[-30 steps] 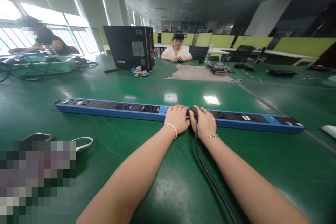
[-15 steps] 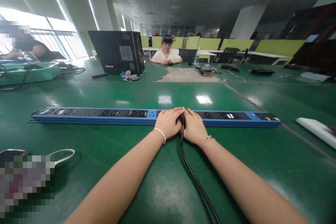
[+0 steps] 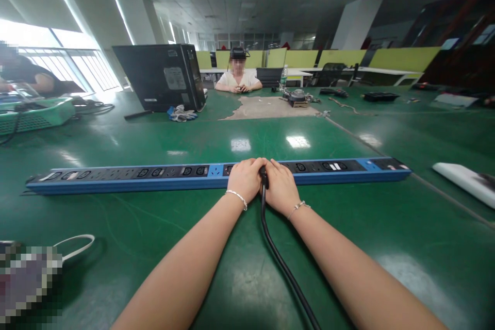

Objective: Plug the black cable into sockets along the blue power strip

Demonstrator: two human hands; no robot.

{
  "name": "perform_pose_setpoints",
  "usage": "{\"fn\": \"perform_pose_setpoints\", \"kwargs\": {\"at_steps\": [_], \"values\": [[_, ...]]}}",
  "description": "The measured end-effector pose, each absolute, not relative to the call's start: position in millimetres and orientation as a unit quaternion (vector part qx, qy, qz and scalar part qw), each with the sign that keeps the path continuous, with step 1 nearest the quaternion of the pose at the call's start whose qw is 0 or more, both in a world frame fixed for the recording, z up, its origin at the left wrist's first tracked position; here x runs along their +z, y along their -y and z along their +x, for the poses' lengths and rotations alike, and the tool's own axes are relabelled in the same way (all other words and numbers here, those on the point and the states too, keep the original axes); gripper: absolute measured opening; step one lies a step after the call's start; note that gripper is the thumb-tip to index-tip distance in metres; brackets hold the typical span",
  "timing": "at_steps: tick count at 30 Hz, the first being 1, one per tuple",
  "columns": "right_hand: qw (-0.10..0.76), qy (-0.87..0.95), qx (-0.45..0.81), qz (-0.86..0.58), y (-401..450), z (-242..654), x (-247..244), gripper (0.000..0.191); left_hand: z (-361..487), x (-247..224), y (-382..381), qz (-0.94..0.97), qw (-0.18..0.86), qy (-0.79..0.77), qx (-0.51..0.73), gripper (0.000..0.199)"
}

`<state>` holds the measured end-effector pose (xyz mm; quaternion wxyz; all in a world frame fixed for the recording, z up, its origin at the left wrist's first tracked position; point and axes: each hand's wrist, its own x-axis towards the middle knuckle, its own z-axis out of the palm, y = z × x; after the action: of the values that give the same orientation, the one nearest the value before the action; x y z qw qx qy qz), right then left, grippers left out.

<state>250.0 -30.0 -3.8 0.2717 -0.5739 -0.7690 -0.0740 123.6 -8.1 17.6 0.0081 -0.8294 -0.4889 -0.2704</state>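
Power strip [image 3: 216, 183], room beyond its far edge on tabletop [image 3: 166, 136]

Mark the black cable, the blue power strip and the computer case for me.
Black cable [image 3: 274, 248]: head view, middle of its visible length.
Blue power strip [image 3: 209, 183]: head view, blue front side.
Computer case [image 3: 152, 80]: head view, its large side panel.

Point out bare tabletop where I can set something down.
Bare green tabletop runs between the blue power strip and the tan worn patch. Another patch lies between the right forearm, the strip and the white object. Crowded: mid-strip, where left hand and right hand flank the black plug, and far left, around the green basket.
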Motion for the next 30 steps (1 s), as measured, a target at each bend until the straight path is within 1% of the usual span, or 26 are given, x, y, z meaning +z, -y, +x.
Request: {"fn": "perform_pose_setpoints", "kwargs": {"at_steps": [5, 10, 13, 15, 17, 19, 23, 27, 30], "values": [[0.286, 0.762, -0.056, -0.578, 30, 250, -1, 0.053, 122, 13, 5, -0.834, 0.023, 0.466, -0.294, 0.027], [0.288, 0.756, -0.063, -0.584, 31, 246, -1, 0.053, 122, 6, 2, -0.83, 0.008, 0.441, -0.342, 0.02], [0.285, 0.754, -0.068, -0.588, 30, 245, -2, 0.055, 127, 1, -1, -0.789, -0.02, 0.419, -0.449, 0.02], [0.278, 0.758, -0.071, -0.586, 30, 245, -3, 0.054, 129, 0, -3, -0.75, -0.038, 0.406, -0.521, 0.023], [0.267, 0.765, -0.076, -0.581, 30, 246, -4, 0.051, 127, 2, -5, -0.736, -0.048, 0.397, -0.546, 0.025], [0.259, 0.769, -0.082, -0.578, 30, 247, -4, 0.051, 115, 8, -8, -0.733, -0.053, 0.413, -0.537, 0.024], [0.256, 0.769, -0.088, -0.58, 31, 248, -4, 0.053, 64, 26, -14, -0.668, -0.08, 0.515, -0.532, 0.026], [0.258, 0.767, -0.086, -0.581, 31, 248, -5, 0.053, 10, 36, -9, -0.701, -0.142, 0.523, -0.464, 0.028], [0.258, 0.767, -0.086, -0.581, 30, 247, -6, 0.053, -6, 33, -2, -0.704, -0.177, 0.534, -0.434, 0.027]]}}
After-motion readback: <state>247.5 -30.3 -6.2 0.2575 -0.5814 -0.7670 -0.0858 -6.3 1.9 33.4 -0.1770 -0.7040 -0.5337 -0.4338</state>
